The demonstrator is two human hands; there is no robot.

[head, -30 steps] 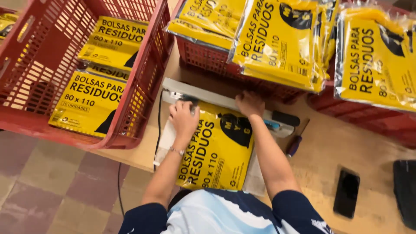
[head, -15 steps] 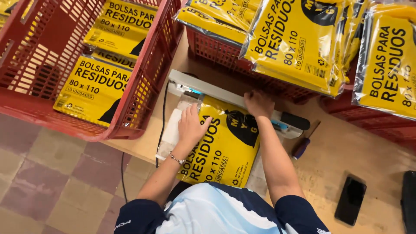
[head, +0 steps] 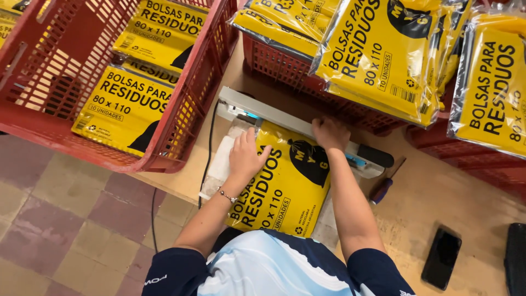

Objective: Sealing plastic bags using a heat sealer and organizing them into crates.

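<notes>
A yellow packet of rubbish bags [head: 285,189] lies flat on the wooden table, its top edge under the grey bar of a heat sealer [head: 274,112]. My left hand [head: 245,156] rests flat on the packet's left part, fingers spread. My right hand [head: 330,134] presses down on the sealer bar near the packet's top right corner. White padding [head: 219,164] shows under the packet on the left.
A red plastic crate [head: 186,109] at the left holds several yellow packets. More red crates [head: 285,68] piled with yellow packets stand behind the sealer and at the right. A screwdriver [head: 383,186], a black phone [head: 441,259] and a dark object [head: 515,257] lie at the right.
My left hand slid from the sealer bar down onto the packet. My right hand stays on the bar. The camera has shifted a little.
</notes>
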